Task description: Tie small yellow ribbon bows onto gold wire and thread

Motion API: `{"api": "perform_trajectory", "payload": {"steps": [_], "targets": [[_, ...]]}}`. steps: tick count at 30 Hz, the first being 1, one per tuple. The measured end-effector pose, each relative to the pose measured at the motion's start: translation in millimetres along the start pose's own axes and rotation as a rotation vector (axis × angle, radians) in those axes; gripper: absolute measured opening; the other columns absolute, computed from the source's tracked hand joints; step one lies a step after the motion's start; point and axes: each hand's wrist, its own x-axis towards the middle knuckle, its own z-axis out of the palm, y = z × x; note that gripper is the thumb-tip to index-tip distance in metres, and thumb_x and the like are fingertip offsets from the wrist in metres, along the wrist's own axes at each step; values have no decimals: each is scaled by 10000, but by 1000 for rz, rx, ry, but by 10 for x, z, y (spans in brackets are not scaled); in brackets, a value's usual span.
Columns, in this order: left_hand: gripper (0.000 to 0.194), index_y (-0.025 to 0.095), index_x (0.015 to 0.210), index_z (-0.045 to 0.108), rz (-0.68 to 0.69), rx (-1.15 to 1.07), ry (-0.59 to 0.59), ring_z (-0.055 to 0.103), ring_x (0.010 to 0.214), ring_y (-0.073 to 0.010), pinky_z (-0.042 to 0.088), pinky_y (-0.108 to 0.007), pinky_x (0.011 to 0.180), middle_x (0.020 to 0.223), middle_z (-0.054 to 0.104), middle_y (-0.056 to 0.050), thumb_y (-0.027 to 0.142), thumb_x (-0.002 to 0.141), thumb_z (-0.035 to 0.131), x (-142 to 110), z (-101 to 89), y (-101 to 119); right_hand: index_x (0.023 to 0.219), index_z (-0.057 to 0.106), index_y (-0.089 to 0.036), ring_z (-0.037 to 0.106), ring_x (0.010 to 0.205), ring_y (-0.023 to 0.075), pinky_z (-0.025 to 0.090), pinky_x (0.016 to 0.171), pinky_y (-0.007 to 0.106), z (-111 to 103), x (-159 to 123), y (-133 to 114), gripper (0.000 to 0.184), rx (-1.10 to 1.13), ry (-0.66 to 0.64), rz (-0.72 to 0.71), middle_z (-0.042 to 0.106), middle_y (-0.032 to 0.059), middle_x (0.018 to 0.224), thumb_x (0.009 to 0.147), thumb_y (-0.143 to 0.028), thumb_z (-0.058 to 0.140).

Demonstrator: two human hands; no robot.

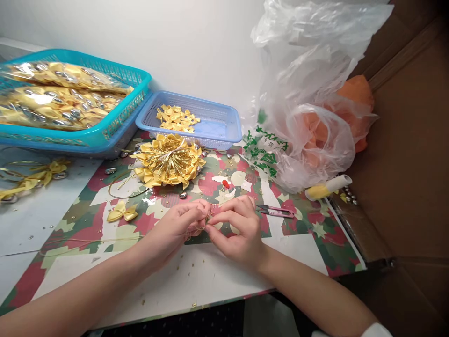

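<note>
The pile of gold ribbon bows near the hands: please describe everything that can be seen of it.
The pile of gold bows is a round heap of shiny yellow satin-like bows with thin gold wires crossing over its top. It lies on the patterned paper sheet, just in front of the small blue basket. No hand touches it.

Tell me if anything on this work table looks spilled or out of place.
Small gold scraps lie scattered over the patterned mat near both hands, and a silver bell sits loose by the teal basket.
</note>
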Motion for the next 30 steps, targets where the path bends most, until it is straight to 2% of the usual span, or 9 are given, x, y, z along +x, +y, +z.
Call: {"api": "perform_trajectory", "payload": {"steps": [4, 7, 13, 17, 20, 24, 28, 30], "targets": [[284, 166, 562, 458, 0, -33, 6, 226, 553, -89, 217, -221, 499, 660, 353, 52, 319, 727, 632, 2, 12, 2, 691, 697, -221, 552, 726, 175, 368, 727, 374, 14, -9, -4, 92, -32, 19, 38, 700, 0, 713, 776, -206, 729], [287, 169, 583, 462, -3, -49, 4, 213, 553, -91, 212, -220, 503, 648, 339, 57, 339, 740, 631, 9, 6, -9, 682, 708, -218, 546, 694, 168, 372, 721, 374, 16, -11, -7, 94, 20, -21, 126, 690, 0, 683, 772, -215, 737], [288, 166, 582, 482, 2, -53, 8, 279, 591, -105, 243, -224, 537, 677, 389, 39, 348, 750, 628, 18, -33, -50, 755, 762, -209, 578, 708, 172, 439, 715, 359, -4, 0, -21, 90, 372, -204, 445, 661, 25, 704, 796, -267, 706], [316, 166, 591, 479, 24, -47, 19, 251, 568, -96, 240, -225, 530, 688, 372, 43, 381, 770, 627, 26, -49, -62, 782, 782, -217, 546, 694, 157, 429, 641, 314, -14, 15, -25, 124, 555, -280, 668, 635, 26, 742, 785, -310, 700], [329, 165, 573, 462, 82, 6, 1, 257, 559, -90, 231, -228, 510, 712, 387, 36, 358, 797, 605, 22, -45, -61, 771, 783, -218, 555, 739, 165, 430, 685, 316, -27, 41, -16, 155, 688, -339, 807, 644, 27, 736, 782, -351, 705], [329, 168, 578, 479, 233, 149, -11, 334, 586, -99, 274, -233, 524, 743, 431, 22, 324, 853, 569, -5, -21, -44, 720, 771, -204, 566, 740, 155, 441, 734, 311, -68, 96, -8, 195, 896, -412, 999, 653, 11, 699, 711, -398, 784], [354, 173, 565, 478, 370, 307, 8, 408, 632, -115, 318, -236, 556, 735, 463, 13, 300, 888, 547, -28, -6, -18, 611, 724, -188, 504, 619, 108, 416, 652, 275, -99, 133, -15, 254, 958, -420, 1133, 584, -27, 598, 641, -410, 843], [353, 175, 566, 496, 405, 356, 9, 438, 656, -123, 341, -236, 575, 738, 482, 8, 289, 897, 540, -31, -10, -14, 602, 708, -182, 479, 590, 95, 392, 609, 262, -101, 137, -13, 283, 953, -415, 1152, 565, -34, 585, 638, -428, 843]]}}
